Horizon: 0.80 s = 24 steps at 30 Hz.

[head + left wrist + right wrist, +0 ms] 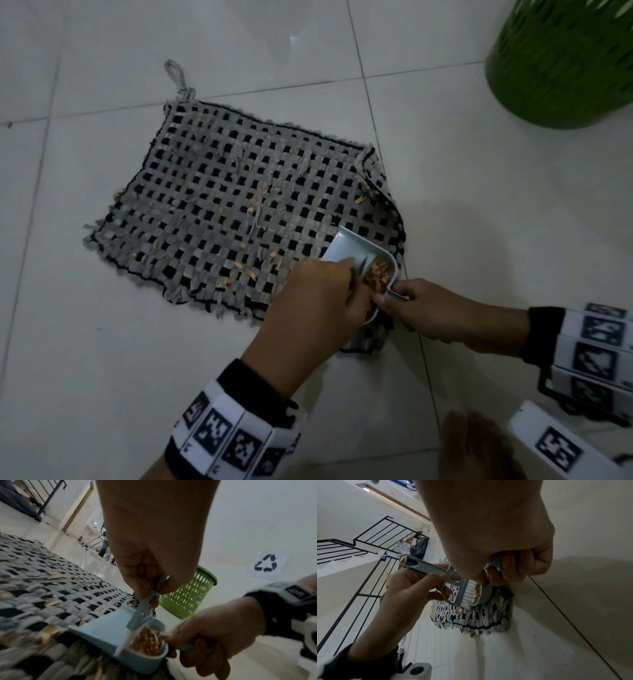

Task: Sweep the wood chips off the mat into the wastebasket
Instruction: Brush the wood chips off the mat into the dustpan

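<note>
On the pale tiled floor [445,212], light, loose wood chips [378,274] sit in the stiff dustpan [356,248] on the mat [239,205] corner, well short of the wastebasket [561,61]: the right hand [442,313] grips its handle, the left hand [318,298] pinches the brush [462,589].

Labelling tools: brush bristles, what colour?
White bristles on a grey-blue brush; clearest in the right wrist view.

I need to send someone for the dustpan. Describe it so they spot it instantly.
Find the grey-and-black woven mat on the white tiled floor. At its corner nearest the green wastebasket sits the small pale blue dustpan, the only thing there holding a heap of tan wood chips.
</note>
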Available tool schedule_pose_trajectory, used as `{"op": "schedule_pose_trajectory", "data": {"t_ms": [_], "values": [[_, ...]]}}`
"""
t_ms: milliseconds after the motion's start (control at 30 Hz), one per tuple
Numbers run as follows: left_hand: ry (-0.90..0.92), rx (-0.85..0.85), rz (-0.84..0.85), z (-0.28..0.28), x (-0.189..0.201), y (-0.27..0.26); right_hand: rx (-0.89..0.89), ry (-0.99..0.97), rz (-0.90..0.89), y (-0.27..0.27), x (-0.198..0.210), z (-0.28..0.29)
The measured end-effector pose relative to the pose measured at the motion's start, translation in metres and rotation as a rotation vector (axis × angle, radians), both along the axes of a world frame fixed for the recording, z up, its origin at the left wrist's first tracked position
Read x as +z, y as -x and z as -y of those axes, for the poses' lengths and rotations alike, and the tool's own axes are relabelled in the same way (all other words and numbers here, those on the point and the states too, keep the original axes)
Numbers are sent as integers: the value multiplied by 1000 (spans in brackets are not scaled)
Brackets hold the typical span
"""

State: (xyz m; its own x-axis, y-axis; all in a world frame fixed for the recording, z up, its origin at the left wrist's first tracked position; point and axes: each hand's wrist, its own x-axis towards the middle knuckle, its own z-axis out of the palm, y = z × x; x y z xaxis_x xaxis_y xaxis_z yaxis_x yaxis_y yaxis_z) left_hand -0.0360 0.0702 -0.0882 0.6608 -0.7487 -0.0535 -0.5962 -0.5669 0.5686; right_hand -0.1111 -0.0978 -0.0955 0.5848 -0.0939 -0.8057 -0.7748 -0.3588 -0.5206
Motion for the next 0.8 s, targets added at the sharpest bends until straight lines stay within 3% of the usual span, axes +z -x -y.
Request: {"op": "schedule_pose_trajectory", "data": {"t_ms": [100, 200, 333, 533, 800], "values": [[81, 94, -82, -3, 13, -17, -3, -17, 21, 1, 1, 1], [114, 174, 5, -10, 22, -50, -21, -55, 51, 5, -1, 1], [68, 78, 113, -13, 22, -91, -80, -43, 74, 17, -10, 4], [-10, -105, 140, 7, -10, -128, -129, -27, 80, 38, -21, 10], [-12, -145, 138, 23, -17, -135, -152, -4, 67, 49, -21, 9]]}}
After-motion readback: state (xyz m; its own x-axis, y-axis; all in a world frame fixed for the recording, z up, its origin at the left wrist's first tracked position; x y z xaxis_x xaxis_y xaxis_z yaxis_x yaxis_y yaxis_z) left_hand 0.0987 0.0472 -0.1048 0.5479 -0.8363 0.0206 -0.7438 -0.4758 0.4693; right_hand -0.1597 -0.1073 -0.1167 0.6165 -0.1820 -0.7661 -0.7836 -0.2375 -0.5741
